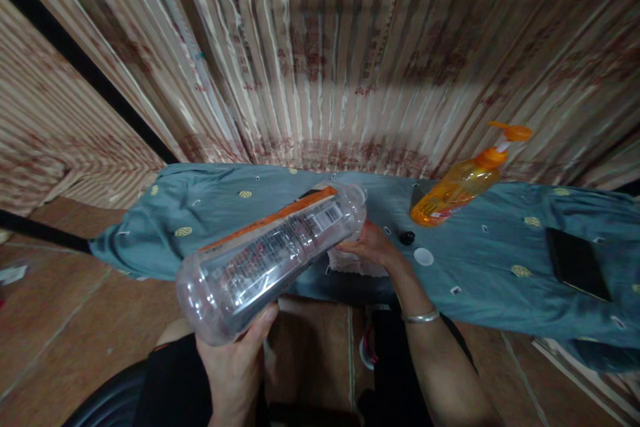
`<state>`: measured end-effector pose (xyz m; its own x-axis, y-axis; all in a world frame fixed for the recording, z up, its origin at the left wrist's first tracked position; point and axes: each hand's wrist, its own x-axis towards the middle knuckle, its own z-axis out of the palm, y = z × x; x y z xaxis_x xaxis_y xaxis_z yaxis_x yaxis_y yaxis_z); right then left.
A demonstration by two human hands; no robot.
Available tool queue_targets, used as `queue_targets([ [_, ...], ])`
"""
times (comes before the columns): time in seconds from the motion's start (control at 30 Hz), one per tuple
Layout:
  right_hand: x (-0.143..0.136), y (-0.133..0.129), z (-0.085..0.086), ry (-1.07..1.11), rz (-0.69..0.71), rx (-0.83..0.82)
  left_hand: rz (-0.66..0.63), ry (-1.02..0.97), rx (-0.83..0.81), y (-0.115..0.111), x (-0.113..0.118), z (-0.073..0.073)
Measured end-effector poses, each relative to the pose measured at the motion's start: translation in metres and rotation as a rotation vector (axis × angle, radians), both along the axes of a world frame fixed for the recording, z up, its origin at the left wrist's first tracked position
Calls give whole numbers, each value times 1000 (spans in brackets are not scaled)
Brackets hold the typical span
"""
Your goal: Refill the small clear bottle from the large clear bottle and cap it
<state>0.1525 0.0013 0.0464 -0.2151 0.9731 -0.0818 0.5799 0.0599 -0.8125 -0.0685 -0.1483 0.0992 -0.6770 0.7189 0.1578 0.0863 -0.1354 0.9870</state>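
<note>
A large clear plastic bottle [280,250] with an orange-edged label and a barcode lies tilted in the air, its base at the lower left and its neck at the upper right. My left hand [237,360] grips it from below near the base. At the neck end, my right hand [367,245] is closed, with a silver bangle on the wrist; the bottle partly hides its fingers. White tissue [357,264] shows just under my right hand. To the right are a small black cap [407,237] and a white disc [423,256].
An orange pump bottle [457,190] stands at the back right of the cloth-covered bench [480,247]. A dark phone [577,263] lies at the right. Behind hangs a striped curtain [320,67]; a black stool [113,400] is at the lower left.
</note>
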Motion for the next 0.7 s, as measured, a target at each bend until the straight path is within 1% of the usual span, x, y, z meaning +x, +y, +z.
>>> queue_targets([
  [0.03,0,0,0,-6,0,-2,3,42,-30,0,-1,0],
  [0.1,0,0,0,-16,5,-5,16,61,-26,0,-2,1],
  [0.3,0,-1,1,-37,-12,-6,17,39,-12,1,2,3],
  [0.4,0,-1,1,-11,10,-8,21,3,-1,1,4,4],
  [0.6,1,1,-2,-10,13,6,47,64,-12,1,2,4],
  [0.7,0,1,-3,-20,8,16,46,49,-2,1,2,2],
])
